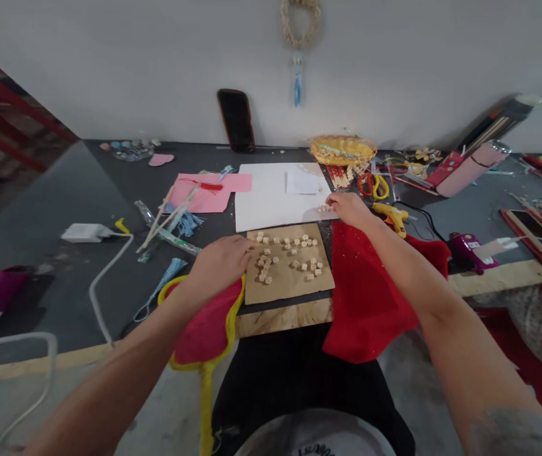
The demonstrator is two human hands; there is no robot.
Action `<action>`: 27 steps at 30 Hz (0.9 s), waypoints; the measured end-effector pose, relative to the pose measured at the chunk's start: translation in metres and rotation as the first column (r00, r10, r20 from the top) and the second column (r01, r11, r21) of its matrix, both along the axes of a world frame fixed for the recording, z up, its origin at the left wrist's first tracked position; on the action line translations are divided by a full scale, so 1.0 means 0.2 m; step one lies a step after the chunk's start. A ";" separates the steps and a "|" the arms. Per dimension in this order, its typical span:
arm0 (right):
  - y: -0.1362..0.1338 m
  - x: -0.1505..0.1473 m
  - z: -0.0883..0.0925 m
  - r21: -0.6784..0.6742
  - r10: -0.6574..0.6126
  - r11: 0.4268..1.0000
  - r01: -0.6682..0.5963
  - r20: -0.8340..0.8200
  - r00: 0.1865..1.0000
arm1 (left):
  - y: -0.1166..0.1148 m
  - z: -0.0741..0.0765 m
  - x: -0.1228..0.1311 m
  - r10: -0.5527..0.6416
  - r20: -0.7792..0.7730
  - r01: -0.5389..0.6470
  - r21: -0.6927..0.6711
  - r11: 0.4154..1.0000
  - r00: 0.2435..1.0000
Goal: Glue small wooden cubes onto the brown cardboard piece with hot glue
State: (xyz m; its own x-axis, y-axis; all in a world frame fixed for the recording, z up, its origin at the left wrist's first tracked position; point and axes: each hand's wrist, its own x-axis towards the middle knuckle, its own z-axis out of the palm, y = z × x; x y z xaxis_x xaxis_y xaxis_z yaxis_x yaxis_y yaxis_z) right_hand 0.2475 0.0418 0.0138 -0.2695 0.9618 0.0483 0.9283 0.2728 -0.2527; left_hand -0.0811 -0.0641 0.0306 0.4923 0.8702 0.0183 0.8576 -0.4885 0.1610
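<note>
My left hand (225,258) rests at the left edge of a brown cardboard square (284,285), palm down with its fingers stretched toward the edge. It seems to hold nothing. Several small pale flower-shaped pieces (297,242) lie scattered in loose groups on the cardboard. Farther forward, my right hand (347,208) is at the lower right corner of a white board (264,202). Its fingers are closed at a little cluster of pale pieces (324,208); how many of these it grips is too small to tell. A white paper slip (303,182) lies on the board.
Red felt (366,297) hangs over the table edge under my right forearm. A yellow glue gun (391,217), scissors (374,185) and a yellow basket (343,150) stand right. Pink felt (208,193), blue tassels (189,223) and a yellow-rimmed pink fan shape (204,332) are left. A phone (236,120) leans on the wall.
</note>
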 end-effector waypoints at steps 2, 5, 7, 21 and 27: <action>0.00 0.00 0.00 0.003 -0.005 1.000 0.005 0.003 1.000 | 0.01 0.00 0.01 0.008 -0.001 -0.008 -0.014 1.000 1.000; 0.00 0.00 -0.01 0.021 0.008 1.000 -0.008 0.001 1.000 | 0.01 0.00 0.02 0.003 -0.002 -0.003 -0.011 1.000 1.000; 0.00 0.00 -0.01 0.028 0.010 1.000 -0.010 0.003 1.000 | 0.01 0.00 0.02 0.000 -0.001 0.000 -0.011 1.000 1.000; 0.01 0.01 -0.04 0.020 0.130 0.991 -0.135 0.145 0.981 | 0.02 -0.04 -0.02 0.006 0.020 -0.006 -0.012 1.000 1.000; -0.01 0.02 -0.02 0.020 0.103 0.994 -0.105 0.098 0.990 | 0.01 -0.02 -0.02 0.006 0.010 -0.005 -0.032 0.999 1.000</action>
